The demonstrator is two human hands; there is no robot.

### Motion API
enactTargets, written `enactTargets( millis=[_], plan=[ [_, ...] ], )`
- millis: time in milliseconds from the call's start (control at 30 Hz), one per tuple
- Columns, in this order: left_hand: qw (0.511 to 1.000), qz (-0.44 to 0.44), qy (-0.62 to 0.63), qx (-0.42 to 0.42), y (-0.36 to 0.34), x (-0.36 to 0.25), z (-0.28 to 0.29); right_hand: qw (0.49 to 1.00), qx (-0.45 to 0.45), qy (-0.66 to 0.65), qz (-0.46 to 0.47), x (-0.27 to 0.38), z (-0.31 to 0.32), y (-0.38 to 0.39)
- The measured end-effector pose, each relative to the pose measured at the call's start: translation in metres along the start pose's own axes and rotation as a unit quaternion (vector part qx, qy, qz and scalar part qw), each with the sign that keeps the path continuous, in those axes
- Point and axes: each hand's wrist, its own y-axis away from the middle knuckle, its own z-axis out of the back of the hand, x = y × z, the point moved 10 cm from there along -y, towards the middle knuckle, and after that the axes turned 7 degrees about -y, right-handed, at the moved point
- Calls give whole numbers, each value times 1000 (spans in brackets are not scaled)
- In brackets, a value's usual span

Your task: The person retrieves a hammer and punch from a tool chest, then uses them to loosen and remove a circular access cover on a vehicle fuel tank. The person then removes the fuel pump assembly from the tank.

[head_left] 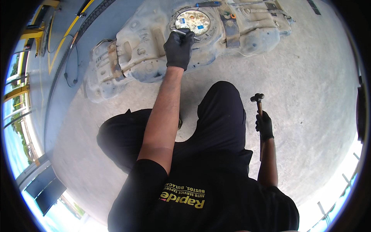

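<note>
A dusty grey, molded tank (139,50) lies on the floor ahead of me. It has a round opening (193,19) inside a ring, with a pale interior and small blue parts showing. My left hand (178,50), in a black glove, is closed on a slim metal tool (178,32) at the ring's near edge; the tool's exact type is unclear. Down at my right, my right hand (264,125), also gloved, grips a hammer (257,98) by its wooden handle, head up. Above the opening, a screwdriver (208,4) with a blue and black handle rests on the tank.
Pale concrete floor (293,96) surrounds my bent legs (220,112). To the left are a grey painted surface with yellow lines (58,46), yellow metal equipment (33,34) and a dark hanging hose or cable (66,75). Metal straps (232,33) cross the tank.
</note>
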Motion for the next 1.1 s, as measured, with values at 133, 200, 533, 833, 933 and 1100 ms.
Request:
enactTargets(
  millis=[133,200,533,833,933,1100],
  plan=[
    [996,31,75,25,-8,23,3,999,15,13,31,35,-12,-5],
    [978,86,173,84,-7,33,-5,999,9,20,41,50,-12,-3],
    [965,108,222,86,1,37,-11,993,62,14,99,125,-49,16],
    [994,39,63,82,-2,18,-12,994,57,43,81,117,-47,20],
    [998,5,24,54,-31,0,3,994,45,49,87,111,-42,20],
    [924,-121,-332,144,-128,-55,-5,998,30,-8,57,91,-42,17]
  ],
)
